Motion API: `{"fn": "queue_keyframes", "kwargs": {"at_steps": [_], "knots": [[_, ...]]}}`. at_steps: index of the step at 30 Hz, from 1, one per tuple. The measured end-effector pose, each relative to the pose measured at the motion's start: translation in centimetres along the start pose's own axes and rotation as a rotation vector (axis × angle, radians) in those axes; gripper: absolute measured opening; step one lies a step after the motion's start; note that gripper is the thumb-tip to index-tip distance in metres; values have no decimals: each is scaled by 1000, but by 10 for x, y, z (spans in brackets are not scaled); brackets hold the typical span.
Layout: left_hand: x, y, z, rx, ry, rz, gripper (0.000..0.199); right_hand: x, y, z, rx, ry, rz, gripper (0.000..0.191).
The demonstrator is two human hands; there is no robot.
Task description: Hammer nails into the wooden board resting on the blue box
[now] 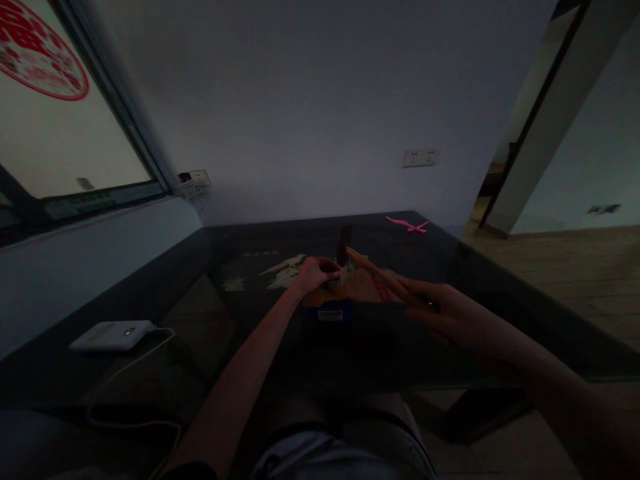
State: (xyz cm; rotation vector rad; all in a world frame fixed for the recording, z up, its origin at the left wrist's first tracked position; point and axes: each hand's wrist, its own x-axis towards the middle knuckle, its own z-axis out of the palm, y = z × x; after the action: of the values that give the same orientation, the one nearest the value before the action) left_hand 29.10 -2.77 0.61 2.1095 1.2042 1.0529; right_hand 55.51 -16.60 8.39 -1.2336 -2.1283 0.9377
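A wooden-handled tool (pixel 380 273) with a dark upright head (pixel 344 244), like a hammer, is in my right hand (pixel 433 307), whose fingers wrap round the handle. My left hand (pixel 317 272) is pinched at the left, just beside the tool's head; what lies between its fingertips is too small to make out. Below both hands is a tan, speckled piece with a red band (pixel 364 285), perhaps a packet. It lies over a blue box (pixel 334 311) with a white label, near the middle of the dark glossy table (pixel 280 347).
A white power bank (pixel 114 335) with a white cable (pixel 133 363) lies at the table's left. A pink ribbon (pixel 411 226) lies near the back right corner. The wall behind carries sockets (pixel 421 157). My legs are under the front edge.
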Motion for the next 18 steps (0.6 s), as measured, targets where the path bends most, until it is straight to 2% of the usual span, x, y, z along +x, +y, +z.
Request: {"fn": "queue_keyframes", "kwargs": {"at_steps": [4,10,15,18], "knots": [[0,0,2,-27,16,-4,15,-3,-5,-2,70,11,-35,58],[0,-1,0,-14,-19,-24,18,0,3,4,2,-40,93,54],[0,-1,1,-10,-3,-13,15,-4,2,1,113,12,-3,56],[-1,1,0,18,-2,-3,16,-2,2,3,93,20,-21,58]]}}
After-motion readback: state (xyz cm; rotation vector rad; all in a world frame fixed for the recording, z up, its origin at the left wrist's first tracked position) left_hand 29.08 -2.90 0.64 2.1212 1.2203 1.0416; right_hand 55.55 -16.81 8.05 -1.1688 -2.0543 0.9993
